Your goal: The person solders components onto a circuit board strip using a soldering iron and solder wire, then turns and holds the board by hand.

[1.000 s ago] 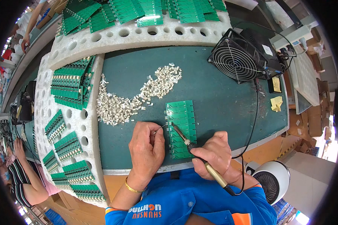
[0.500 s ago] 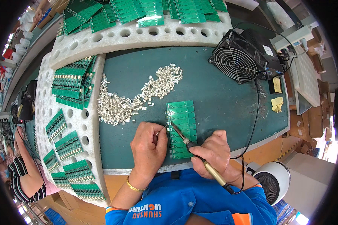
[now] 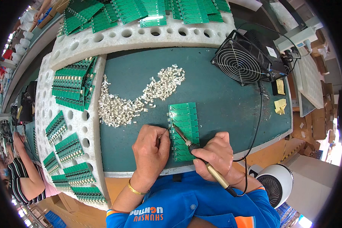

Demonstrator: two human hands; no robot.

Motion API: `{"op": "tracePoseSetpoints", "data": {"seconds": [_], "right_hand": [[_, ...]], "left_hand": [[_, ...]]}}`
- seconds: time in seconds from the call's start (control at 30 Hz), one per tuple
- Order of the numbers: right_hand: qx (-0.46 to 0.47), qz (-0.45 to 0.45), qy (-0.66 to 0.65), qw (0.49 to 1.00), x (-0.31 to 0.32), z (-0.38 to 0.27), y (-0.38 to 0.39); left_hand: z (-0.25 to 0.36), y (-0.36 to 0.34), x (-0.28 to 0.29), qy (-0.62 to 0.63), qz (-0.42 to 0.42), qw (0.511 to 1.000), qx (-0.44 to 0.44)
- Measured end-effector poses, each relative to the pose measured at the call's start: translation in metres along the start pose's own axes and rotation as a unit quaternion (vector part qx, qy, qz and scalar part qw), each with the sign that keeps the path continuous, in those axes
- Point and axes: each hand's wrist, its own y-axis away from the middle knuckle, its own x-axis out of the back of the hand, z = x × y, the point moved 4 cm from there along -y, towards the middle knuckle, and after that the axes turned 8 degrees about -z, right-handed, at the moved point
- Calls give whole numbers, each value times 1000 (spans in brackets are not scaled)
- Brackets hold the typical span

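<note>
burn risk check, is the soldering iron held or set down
Held: the right hand grips the soldering iron, its tip at the green board.

Soldering iron (image 3: 216, 175) — part-hidden, upper boards (image 3: 152, 12) cropped

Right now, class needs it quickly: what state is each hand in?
Left hand: closed, pinching a thin wire.
Right hand: closed around a soldering iron.

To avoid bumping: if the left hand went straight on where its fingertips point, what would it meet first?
The left hand would probably meet the left edge of the green circuit board first, though depth is unclear.
</note>
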Motion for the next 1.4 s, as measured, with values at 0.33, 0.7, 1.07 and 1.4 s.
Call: {"op": "tracePoseSetpoints", "data": {"seconds": [0.33, 0.7, 1.07, 1.4], "right_hand": [[-2, -9, -1, 1000, 0, 1, 1], [-3, -7, 8, 1000, -1, -1, 2], [-6, -13, 10, 1000, -1, -4, 6], [-7, -21, 14, 1000, -1, -6, 7]], "left_hand": [[0, -1, -2, -9, 0, 1000, -4], [3, -2, -1, -18, -7, 1000, 6], [0, -1, -1, 4, -14, 1000, 17], [3, -2, -1, -7, -16, 1000, 13]]}}
